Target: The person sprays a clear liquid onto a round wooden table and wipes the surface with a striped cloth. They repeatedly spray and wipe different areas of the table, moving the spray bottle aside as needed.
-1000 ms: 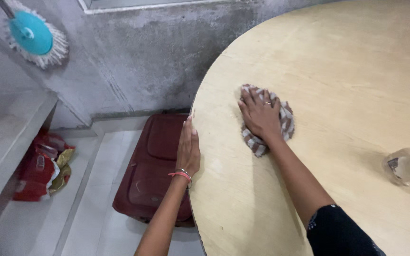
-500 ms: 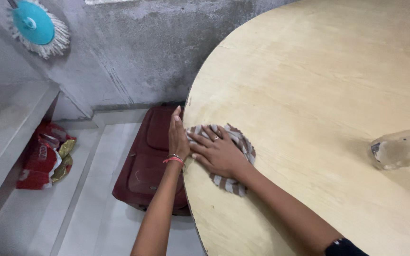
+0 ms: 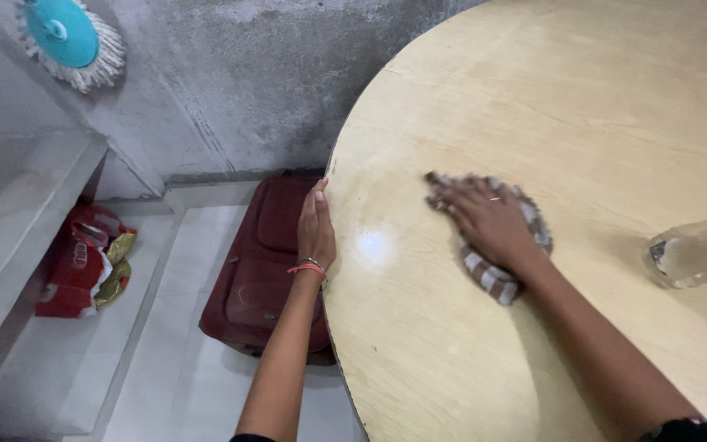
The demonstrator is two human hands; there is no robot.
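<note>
Right hand (image 3: 491, 223) flat, fingers spread, pressing striped brown-and-white cloth (image 3: 497, 245) onto round wooden table (image 3: 583, 106) — cloth well in from left edge. Left hand (image 3: 316, 232) open, holding nothing, palm against table's left edge. Clear bottle (image 3: 697, 252) lying near right edge. Below — maroon suitcase (image 3: 265, 270) on floor, mop head (image 3: 67, 37) against wall.
</note>
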